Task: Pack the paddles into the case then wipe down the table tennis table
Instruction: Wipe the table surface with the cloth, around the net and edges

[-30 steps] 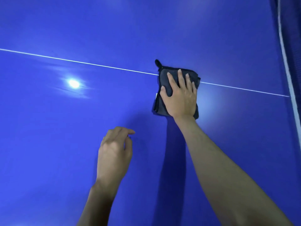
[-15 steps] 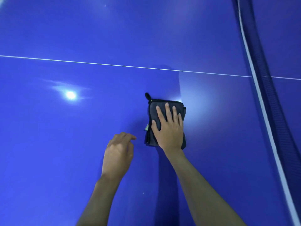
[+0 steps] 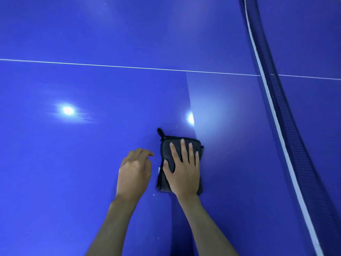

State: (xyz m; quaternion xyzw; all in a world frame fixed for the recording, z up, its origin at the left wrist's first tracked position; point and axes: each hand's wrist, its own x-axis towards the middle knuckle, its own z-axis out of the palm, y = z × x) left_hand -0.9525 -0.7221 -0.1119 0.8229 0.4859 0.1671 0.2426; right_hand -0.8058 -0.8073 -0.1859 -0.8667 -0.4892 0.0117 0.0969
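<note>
Scanning from the left, I see the blue table tennis table (image 3: 73,182) with a bright lamp glare (image 3: 67,110) on it and a thin white line (image 3: 110,65) crossing it, then my left hand (image 3: 134,174) with fingers loosely curled, holding nothing. Just to its right, my right hand (image 3: 184,172) lies flat, fingers slightly spread, pressing on a folded dark grey cloth (image 3: 167,150) that has a hanging loop (image 3: 160,132) and a small white tag (image 3: 159,169) too small to read. Farthest right runs the net (image 3: 287,117) with its white top band.
</note>
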